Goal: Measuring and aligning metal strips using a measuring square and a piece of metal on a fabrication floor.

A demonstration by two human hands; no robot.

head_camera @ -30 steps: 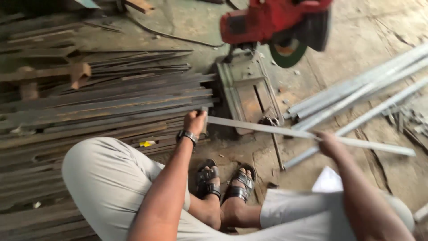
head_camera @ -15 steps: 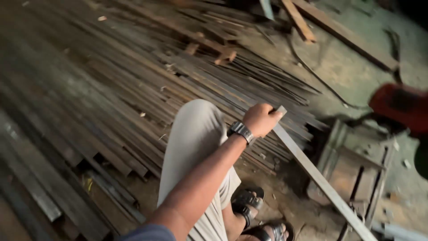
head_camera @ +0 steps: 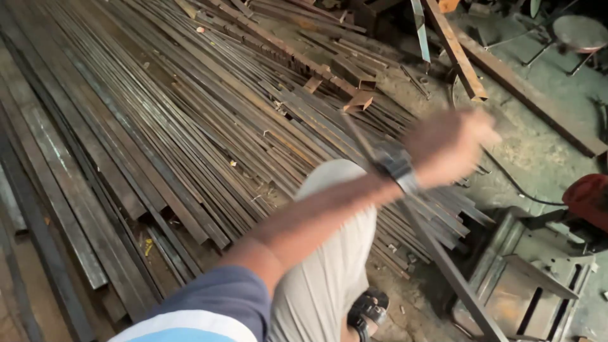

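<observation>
My left hand [head_camera: 451, 147] is stretched out over the pile of metal strips and is blurred by motion. A dark watch [head_camera: 396, 168] sits on its wrist. A long flat metal strip [head_camera: 443, 259] runs slantwise from under the wrist down to the lower right, and its upper end reaches past the wrist toward the pile. The blur hides whether the fingers grip the strip. My right hand is out of view. My knee in light trousers [head_camera: 332, 253] and a sandalled foot [head_camera: 368, 310] are below the arm.
A large pile of long rusty metal strips [head_camera: 158, 126] covers the floor at left and centre. A red cut-off saw [head_camera: 588, 196] and its metal base [head_camera: 525, 285] stand at the right. A wooden plank [head_camera: 457, 54], short offcuts [head_camera: 354, 76] and a round stool [head_camera: 579, 31] lie beyond.
The view has swung further left over the pile. My left arm has stretched out and risen, now blurred, and the strip's end has shifted past the wrist toward the pile.
</observation>
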